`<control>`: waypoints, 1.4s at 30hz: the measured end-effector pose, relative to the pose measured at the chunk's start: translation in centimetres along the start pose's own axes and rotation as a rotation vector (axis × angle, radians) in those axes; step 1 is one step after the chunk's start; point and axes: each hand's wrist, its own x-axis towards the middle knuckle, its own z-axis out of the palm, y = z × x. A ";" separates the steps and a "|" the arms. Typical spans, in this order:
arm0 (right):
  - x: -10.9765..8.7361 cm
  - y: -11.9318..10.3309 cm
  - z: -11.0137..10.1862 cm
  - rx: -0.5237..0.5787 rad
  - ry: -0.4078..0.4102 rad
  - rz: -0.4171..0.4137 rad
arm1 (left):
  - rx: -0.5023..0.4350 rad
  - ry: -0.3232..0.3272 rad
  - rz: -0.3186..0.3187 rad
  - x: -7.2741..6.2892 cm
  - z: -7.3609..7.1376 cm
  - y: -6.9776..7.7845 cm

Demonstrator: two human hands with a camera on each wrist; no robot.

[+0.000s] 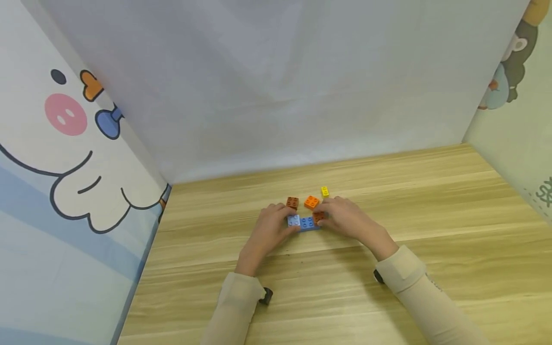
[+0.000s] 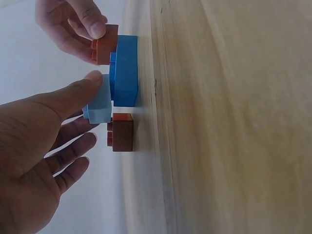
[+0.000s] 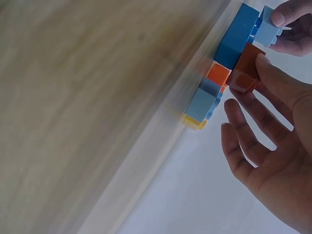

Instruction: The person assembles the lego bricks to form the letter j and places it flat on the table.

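A long blue brick [image 1: 307,224] lies on the table between the two hands. My left hand [image 1: 270,229] pinches a light blue brick [image 2: 100,103] between thumb and finger at the blue brick's left end, overhanging that end slightly in the left wrist view. With thumb and fingers, my right hand [image 1: 348,219] pinches a reddish-brown brick [image 3: 247,67] at the right end. Both held bricks are at the studded top; whether they are fully pressed on I cannot tell. The right hand's remaining fingers are spread loosely.
Behind the blue brick stand another brown brick [image 1: 293,202], an orange brick [image 1: 311,202] and a small yellow brick [image 1: 325,191]. The right wrist view also shows a grey-blue brick [image 3: 201,103] beside the orange one. A pale cloth wall [image 1: 276,120] rises behind the wooden table [image 1: 207,230].
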 end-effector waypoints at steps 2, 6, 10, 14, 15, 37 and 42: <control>0.0 0.0 0.0 0.002 0.000 0.001 | -0.004 -0.005 -0.007 0.1 0.1 0.0; 0.0 -0.2 -0.1 0.003 -0.001 0.009 | -0.006 -0.020 -0.027 0.1 0.1 0.1; 0.0 -0.3 -0.1 0.003 0.002 0.011 | 0.005 -0.032 -0.037 0.2 0.1 0.1; 0.1 -0.3 0.0 0.000 0.007 0.007 | 0.019 -0.039 -0.034 0.2 0.0 0.1; 0.1 -0.3 0.0 -0.002 0.009 0.004 | 0.022 -0.042 -0.034 0.3 -0.1 0.1; 0.1 -0.2 0.0 -0.003 0.012 -0.010 | -0.048 -0.094 -0.066 0.6 0.2 0.7; 0.1 -0.2 0.3 0.006 0.006 -0.016 | -0.083 -0.101 -0.066 0.3 0.4 0.3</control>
